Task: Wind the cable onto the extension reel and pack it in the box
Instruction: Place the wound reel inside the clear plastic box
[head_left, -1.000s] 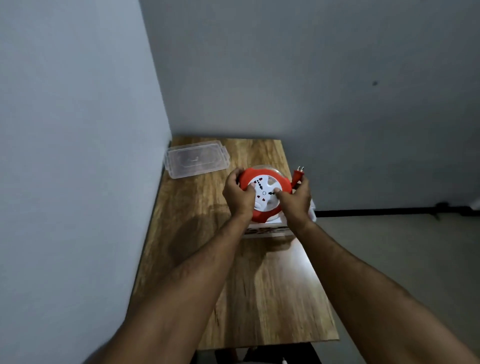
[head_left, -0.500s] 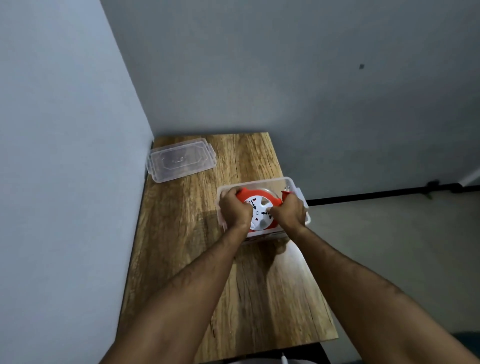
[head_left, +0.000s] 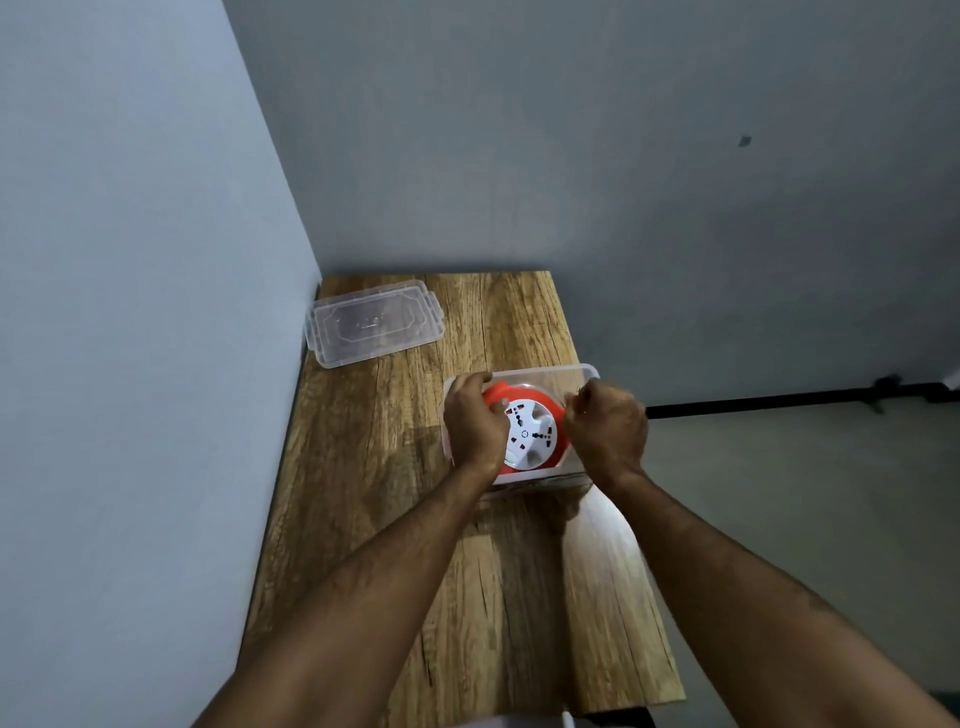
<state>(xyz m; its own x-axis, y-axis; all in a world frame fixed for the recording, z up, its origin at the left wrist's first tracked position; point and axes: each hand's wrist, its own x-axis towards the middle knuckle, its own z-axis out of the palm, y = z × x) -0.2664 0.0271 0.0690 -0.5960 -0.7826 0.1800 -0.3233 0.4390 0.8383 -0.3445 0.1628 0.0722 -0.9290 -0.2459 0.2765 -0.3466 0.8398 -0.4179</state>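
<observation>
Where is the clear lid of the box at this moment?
In the head view the lid lies flat on the far left corner of the wooden table, beside the left wall, apart from the box.

- orange extension reel (head_left: 527, 434) with a white socket face up, sitting inside the box
- clear plastic box (head_left: 540, 372), open, near the table's right edge
- its clear lid (head_left: 371, 322) lies flat at the far left corner
</observation>
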